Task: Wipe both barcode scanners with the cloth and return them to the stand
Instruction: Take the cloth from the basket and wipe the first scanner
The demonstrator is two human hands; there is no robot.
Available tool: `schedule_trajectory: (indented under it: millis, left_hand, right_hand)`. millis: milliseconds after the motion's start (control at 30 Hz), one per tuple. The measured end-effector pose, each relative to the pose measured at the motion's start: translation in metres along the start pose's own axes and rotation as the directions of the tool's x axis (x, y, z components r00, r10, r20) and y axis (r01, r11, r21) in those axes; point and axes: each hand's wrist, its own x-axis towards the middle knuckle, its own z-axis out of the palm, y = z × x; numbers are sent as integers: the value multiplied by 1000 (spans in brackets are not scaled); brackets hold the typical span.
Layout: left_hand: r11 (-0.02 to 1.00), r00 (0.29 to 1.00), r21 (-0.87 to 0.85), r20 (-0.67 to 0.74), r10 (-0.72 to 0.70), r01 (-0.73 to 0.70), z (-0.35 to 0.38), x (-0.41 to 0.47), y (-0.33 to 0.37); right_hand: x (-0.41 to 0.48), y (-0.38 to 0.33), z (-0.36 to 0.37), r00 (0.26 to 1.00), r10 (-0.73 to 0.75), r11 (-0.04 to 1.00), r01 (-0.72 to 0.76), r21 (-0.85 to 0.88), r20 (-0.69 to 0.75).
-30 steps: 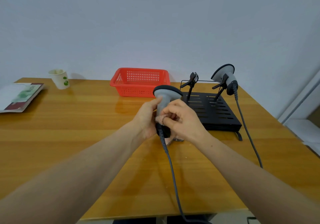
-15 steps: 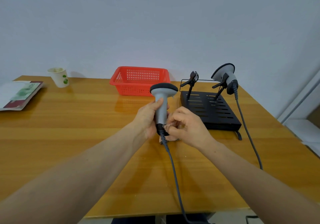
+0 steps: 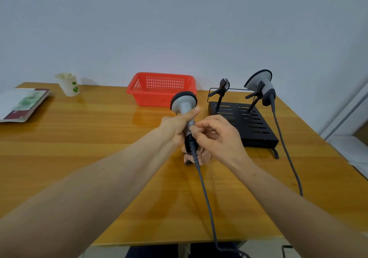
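A grey barcode scanner [image 3: 184, 103] stands upright above the table, head up, its cable [image 3: 205, 194] trailing toward me. My left hand [image 3: 178, 127] grips its handle, thumb stretched up along it. My right hand [image 3: 217, 138] has curled fingers pinched against the handle's lower part and holds a pinkish cloth [image 3: 204, 155], which bunches out below the palm. A second grey scanner [image 3: 258, 82] sits in the right clip of the black stand [image 3: 258, 132]. The stand's left clip [image 3: 223, 87] holds nothing.
A red plastic basket [image 3: 162, 89] sits behind the hands at the table's back. A paper cup [image 3: 68, 84] and a booklet [image 3: 22, 104] lie at the far left. The second scanner's cable [image 3: 286, 154] runs down the table's right side.
My right hand slid down the scanner's handle with the cloth, then back up a little. The left hand kept its grip, its thumb now straighter.
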Motion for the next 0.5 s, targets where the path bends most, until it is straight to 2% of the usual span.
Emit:
schedule_trajectory:
  millis: [67,200,333,400,433,500]
  left_hand:
    - [1000,998,27,-54,17,-16,2,1,1]
    - [998,993,58,-121,3,4,1,4,0]
    - [997,984,79,-177,21,-7,-1,4,-1]
    - [999,983,50,-183,19,-10,-3,3,-2]
    - [999,983,39,-184,17,-10,-4,3,-2]
    - [999,985,42,-172,28,-21,-4,4,-4]
  right_hand:
    - [-1,4,3,999,-33,999,35,-42,31]
    - [-1,5,8,954,-298,910,297,-289,43]
    - [-9,13,1,895,-391,799,447,-402,216]
    - [-11,21,-7,896,-348,828,432,-358,275]
    - [-10,23,-10,918,-307,865,380,-329,251]
    - [-5,23,-12,966,-233,927,257,-274,115]
